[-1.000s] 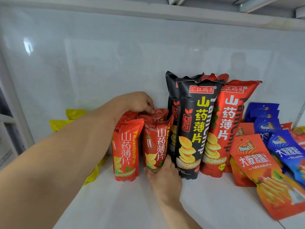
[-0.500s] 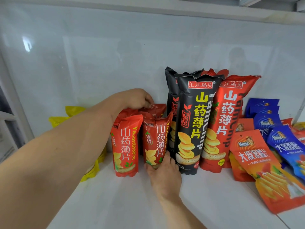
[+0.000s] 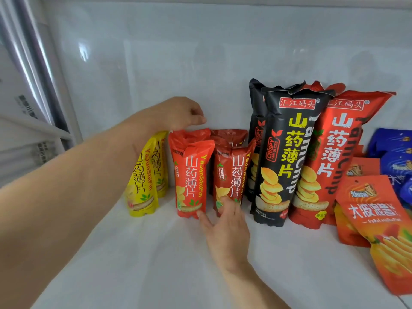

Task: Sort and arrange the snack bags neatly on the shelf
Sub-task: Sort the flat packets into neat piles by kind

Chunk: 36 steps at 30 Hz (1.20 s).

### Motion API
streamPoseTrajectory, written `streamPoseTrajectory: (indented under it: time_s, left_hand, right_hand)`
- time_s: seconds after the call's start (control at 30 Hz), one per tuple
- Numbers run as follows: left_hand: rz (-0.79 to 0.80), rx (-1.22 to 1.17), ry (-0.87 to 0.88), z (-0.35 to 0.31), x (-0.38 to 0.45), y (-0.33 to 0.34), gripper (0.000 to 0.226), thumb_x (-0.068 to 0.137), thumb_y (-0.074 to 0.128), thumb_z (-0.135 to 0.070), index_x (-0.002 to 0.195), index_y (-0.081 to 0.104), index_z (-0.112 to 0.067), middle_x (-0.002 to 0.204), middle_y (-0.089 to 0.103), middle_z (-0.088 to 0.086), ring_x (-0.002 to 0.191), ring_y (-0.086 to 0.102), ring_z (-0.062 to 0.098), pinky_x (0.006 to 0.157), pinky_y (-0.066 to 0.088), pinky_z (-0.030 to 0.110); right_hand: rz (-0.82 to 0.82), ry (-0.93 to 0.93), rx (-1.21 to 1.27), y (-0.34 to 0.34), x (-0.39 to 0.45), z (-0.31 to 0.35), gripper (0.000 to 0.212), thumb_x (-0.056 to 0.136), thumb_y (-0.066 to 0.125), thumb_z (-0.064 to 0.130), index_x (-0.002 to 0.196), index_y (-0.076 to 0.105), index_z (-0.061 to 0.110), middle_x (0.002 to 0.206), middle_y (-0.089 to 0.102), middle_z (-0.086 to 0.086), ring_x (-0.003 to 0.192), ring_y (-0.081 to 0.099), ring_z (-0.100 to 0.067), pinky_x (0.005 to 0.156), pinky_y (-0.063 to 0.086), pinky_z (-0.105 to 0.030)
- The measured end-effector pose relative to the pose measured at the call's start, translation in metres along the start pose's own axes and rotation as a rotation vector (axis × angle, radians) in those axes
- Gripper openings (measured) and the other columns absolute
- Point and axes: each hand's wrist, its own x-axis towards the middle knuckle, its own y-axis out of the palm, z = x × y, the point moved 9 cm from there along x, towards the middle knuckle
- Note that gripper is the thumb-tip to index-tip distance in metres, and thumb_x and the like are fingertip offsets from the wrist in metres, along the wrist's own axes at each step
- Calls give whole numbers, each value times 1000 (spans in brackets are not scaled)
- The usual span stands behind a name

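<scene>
On the white shelf (image 3: 156, 264) a row of upright snack bags stands against the back wall. Two small yellow bags (image 3: 142, 181) are at the left, then small orange-red bags (image 3: 191, 175), then small dark red bags (image 3: 234, 172). My left hand (image 3: 182, 114) hovers just over the tops of the orange-red bags with curled fingers, and I see nothing between them. My right hand (image 3: 225, 230) lies flat at the bases. Its fingers press the front dark red bag and its thumb touches the front orange-red bag.
Tall black bags (image 3: 287, 152) and tall red bags (image 3: 338, 148) stand right of the small ones. Flat orange bags (image 3: 367, 208) and blue bags (image 3: 394, 157) lie loosely piled at the far right. A metal post (image 3: 44, 70) bounds the shelf on the left.
My left hand has moved left from the dark red bags' tops to above the orange-red ones. The right hand has spread to touch both front bags. The yellow bags have come into view.
</scene>
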Motion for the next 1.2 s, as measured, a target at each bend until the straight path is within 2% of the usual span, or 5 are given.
streamPoseTrajectory:
  time_s: [0.1, 0.27, 0.43, 0.83, 1.2]
  left_hand:
    - [-3, 43, -59, 20, -9, 0, 38, 99, 56, -37, 128, 65, -13, 132, 63, 7, 121, 55, 23, 91, 38, 25]
    - [86, 102, -81, 46, -6, 11, 46, 98, 56, -41, 136, 58, -15, 140, 57, 7, 127, 53, 24, 102, 39, 31]
    - [195, 153, -25, 55, 13, 23, 54, 97, 57, -46, 140, 54, -16, 145, 54, 5, 131, 50, 22, 105, 38, 30]
    - [247, 107, 105, 54, 24, 37, 35, 95, 63, -38, 122, 69, -17, 126, 67, 2, 114, 58, 20, 87, 40, 24]
    - [247, -38, 67, 63, 14, 35, 38, 92, 68, -35, 126, 68, -18, 129, 65, 1, 118, 57, 18, 98, 42, 27]
  right_hand:
    - [51, -60, 90, 11, -6, 21, 73, 78, 51, 74, 127, 49, 19, 115, 58, 4, 104, 59, -12, 77, 48, -20]
    - [254, 92, 135, 49, -8, 24, 91, 77, 64, 68, 145, 26, 22, 137, 47, 3, 121, 53, -14, 93, 49, -30]
    - [175, 268, -74, 60, -6, 26, 101, 69, 60, 79, 143, 31, 16, 130, 53, 1, 118, 54, -20, 95, 46, -35]
    - [188, 326, -99, 69, -3, 27, 78, 82, 60, 64, 140, 34, 19, 131, 54, 3, 123, 48, -21, 98, 38, -39]
    - [292, 323, -42, 71, 2, 14, 72, 88, 64, 50, 146, 31, 23, 141, 51, 3, 132, 45, -21, 107, 38, -42]
